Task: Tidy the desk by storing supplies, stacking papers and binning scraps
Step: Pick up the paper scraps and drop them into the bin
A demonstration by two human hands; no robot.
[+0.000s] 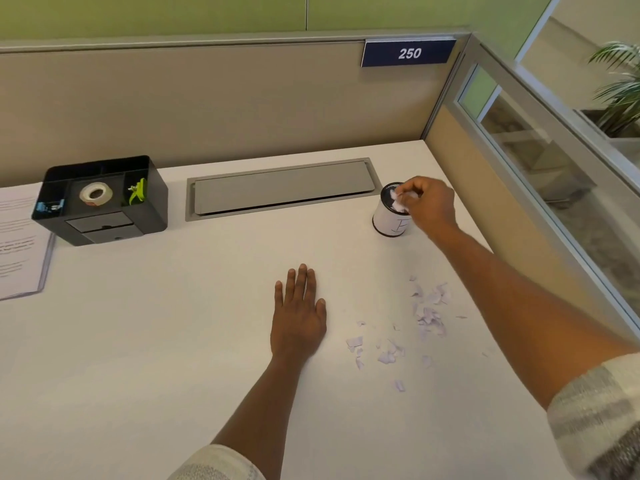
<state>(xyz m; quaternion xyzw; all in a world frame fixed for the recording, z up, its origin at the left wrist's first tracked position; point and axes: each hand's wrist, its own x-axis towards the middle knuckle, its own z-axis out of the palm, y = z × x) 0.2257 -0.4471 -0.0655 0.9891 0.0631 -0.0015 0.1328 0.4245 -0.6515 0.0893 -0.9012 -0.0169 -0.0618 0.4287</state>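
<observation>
White cubicle desk [173, 341], beige partition walls behind, a blue "250" sign [408, 53] on the back wall, glass panel and a plant at right. We see a grey cable hatch [280, 188] set into the desk near the back wall.

Our right hand [427, 202] is over the small white bin [389, 220] at back right, fingers curled and pinching a wad of paper scraps [398, 200] right at the bin's dark opening. The hand covers the bin's right side; a mark on its label is partly hidden, unreadable.

Our left hand [299, 313] lies flat on the desk, fingers straight and together, holding nothing. Just right of it, more loose scraps [408, 327] lie scattered on the desk, well short of the bin.

Back left: black organizer [104, 199] with a tape roll [96, 194] in the middle compartment, a green clip [138, 192] in the right one, something blue in the left, too small to tell. Stacked papers [17, 244] sit beside it, cut off by the left edge, text blurred. Nothing stands between scraps and bin.
</observation>
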